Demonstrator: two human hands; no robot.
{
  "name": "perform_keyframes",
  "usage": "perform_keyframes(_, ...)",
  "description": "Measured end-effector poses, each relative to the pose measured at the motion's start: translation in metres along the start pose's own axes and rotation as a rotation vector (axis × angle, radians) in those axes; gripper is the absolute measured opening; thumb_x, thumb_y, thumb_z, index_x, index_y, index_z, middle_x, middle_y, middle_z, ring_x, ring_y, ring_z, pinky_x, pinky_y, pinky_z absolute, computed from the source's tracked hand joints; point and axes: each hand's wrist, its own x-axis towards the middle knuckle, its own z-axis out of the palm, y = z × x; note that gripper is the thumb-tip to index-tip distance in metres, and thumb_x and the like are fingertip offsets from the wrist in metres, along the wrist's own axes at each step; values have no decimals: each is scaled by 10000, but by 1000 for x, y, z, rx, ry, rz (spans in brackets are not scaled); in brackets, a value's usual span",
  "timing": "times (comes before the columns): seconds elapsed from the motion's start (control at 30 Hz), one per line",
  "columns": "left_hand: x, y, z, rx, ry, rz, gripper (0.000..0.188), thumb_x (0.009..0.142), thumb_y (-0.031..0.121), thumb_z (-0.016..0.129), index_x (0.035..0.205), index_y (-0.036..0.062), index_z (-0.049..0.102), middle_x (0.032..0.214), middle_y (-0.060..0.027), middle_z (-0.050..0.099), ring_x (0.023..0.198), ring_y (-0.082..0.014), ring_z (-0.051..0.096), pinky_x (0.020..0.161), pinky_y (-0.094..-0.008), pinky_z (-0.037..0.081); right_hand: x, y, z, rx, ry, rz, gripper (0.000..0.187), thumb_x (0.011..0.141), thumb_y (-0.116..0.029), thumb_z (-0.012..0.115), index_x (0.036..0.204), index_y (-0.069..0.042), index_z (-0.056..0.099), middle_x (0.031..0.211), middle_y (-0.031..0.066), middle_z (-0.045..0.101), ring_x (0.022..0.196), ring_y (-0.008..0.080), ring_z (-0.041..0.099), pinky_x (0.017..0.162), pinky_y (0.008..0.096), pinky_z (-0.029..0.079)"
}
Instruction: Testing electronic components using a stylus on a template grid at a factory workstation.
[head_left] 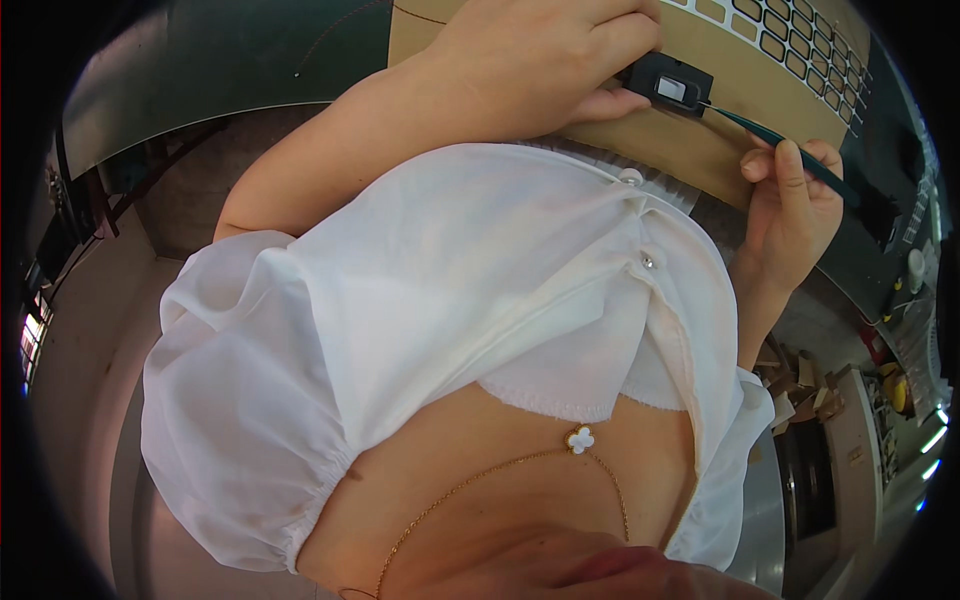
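1. small black part (668,88) with a white window is seen at top centre-right, on the brown cardboard (700,150).
2. it is pinched by the left hand (540,65), fingers closed on its left end.
3. dark tweezers (790,150) are clamped in the right hand (790,205), long axis slanting up-left, tip touching the part's right side.

A dark green bench (230,70) ran across the far side, bearing a flat brown cardboard sheet (700,150) at far centre, with a gridded tray of small cells (800,45) lying on the sheet's far right.
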Motion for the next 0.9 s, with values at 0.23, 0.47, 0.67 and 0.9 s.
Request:
perform_keyframes(0.23, -1, 2, 0, 24, 3, 5, 306, 636, 191, 648, 863, 36, 514, 896, -93, 494, 846, -233, 471, 896, -360, 341, -16, 5, 7, -27, 87, -108, 148, 814, -10, 552, 892, -25, 428, 664, 144, 600, 595, 204, 613, 605, 242, 480)
perform_keyframes(0.47, 0, 2, -1, 87, 24, 48, 292, 641, 195, 640, 850, 36, 512, 889, -92, 495, 840, -233, 473, 890, -358, 349, -13, 5, 6, -53, 79, -101, 158, 810, -13, 558, 903, -20, 430, 645, 134, 597, 596, 205, 614, 610, 241, 481)
perform_keyframes(0.67, -1, 1, -2, 51, 7, 13, 288, 640, 189, 640, 846, 35, 510, 884, -93, 494, 838, -231, 473, 891, -356, 349, -6, 1, 6, -16, 82, -20, 172, 805, -9, 562, 924, -7, 438, 647, 139, 600, 591, 204, 612, 606, 237, 480)
perform_keyframes(0.9, -3, 0, -1, 42, -6, -5, 289, 632, 180, 646, 842, 36, 510, 875, -93, 493, 836, -229, 473, 888, -355, 352, -4, 1, 6, -2, 68, 5, 186, 798, -6, 568, 941, 4, 450, 666, 154, 607, 583, 201, 610, 602, 242, 487)
